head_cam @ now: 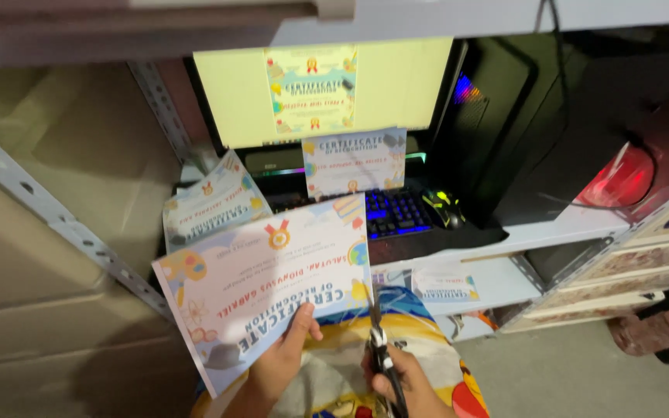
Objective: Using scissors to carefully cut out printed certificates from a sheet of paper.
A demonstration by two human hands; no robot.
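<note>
My left hand [284,360] holds a printed colourful certificate sheet [261,286] by its lower edge, the sheet upside down to me and tilted. My right hand [404,383] grips a pair of scissors [379,340] with black handles. The blades point up and meet the sheet's right edge near its bottom corner.
A lit monitor [327,89] shows a similar certificate. Another printed certificate [354,161] leans against it above a backlit keyboard [396,213] and a mouse [444,207]. More sheets [210,203] lie at the left. A metal shelf post [48,209] runs diagonally at the left. A dark computer case [505,116] stands at the right.
</note>
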